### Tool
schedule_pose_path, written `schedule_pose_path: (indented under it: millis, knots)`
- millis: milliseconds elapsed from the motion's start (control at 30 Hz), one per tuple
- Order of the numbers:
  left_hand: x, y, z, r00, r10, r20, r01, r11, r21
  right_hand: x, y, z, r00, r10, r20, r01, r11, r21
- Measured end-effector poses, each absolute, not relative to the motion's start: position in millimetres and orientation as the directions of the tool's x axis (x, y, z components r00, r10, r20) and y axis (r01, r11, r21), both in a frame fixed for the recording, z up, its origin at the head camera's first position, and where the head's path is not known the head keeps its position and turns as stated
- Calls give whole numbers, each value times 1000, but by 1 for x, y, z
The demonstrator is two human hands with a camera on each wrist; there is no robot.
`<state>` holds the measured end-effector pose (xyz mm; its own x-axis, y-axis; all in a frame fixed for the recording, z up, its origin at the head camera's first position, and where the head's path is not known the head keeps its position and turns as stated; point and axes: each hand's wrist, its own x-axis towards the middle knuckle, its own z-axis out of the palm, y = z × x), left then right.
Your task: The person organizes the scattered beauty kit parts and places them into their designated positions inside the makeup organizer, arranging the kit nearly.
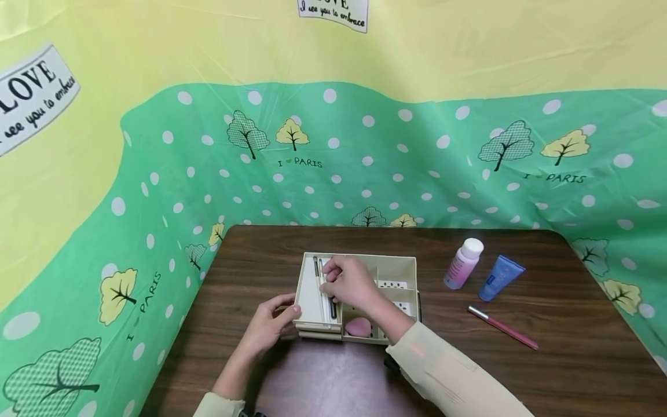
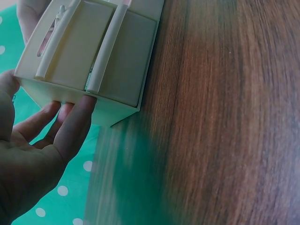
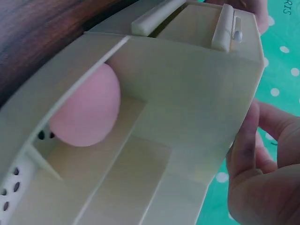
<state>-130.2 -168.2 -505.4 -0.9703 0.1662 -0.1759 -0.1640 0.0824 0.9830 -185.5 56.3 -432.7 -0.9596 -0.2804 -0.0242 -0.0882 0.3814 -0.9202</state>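
Note:
A cream desktop organizer [image 1: 377,341] stands on the table, with a top tray at its left and open compartments at its right. Thin makeup brushes [image 1: 316,267] lie lengthwise in the tray, one with a dark handle [image 1: 333,308]. My right hand [image 1: 350,282] is over the tray with bent fingers at the brushes; whether a brush is between the fingertips is hidden. At the organizer's left side, my left hand [image 1: 270,324] rests its thumb on the rim and presses nearly straight fingers [image 2: 77,124] against the side wall. A pink makeup sponge [image 3: 89,108] sits in a front compartment.
Right of the organizer stand a pink-and-white bottle [image 1: 462,265] and a blue tube [image 1: 500,279]. A red pen-like stick [image 1: 502,328] lies before them on the wooden table [image 1: 312,376]. Patterned cloth [image 1: 365,150] hangs behind the table. Drawers [image 2: 117,61] form the organizer's lower front left.

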Motion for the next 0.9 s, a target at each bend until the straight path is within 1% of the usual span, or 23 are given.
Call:
schedule_pose_path:
  millis: [333,667,900]
  knots:
    - [-129,-167,-502,-971,154,-182,-174,62,983,-172,72,-437,-954,-296,36,-148,366,-919]
    - [-127,-167,-504,-970,160,-185,-176,65,982,-158,87,-433,-957,-290,19,-146,421,-895]
    - [-127,-166,-503,-971,153,-185,-177,69,982,-157,111,-434,-970,-244,9,-120,445,-888]
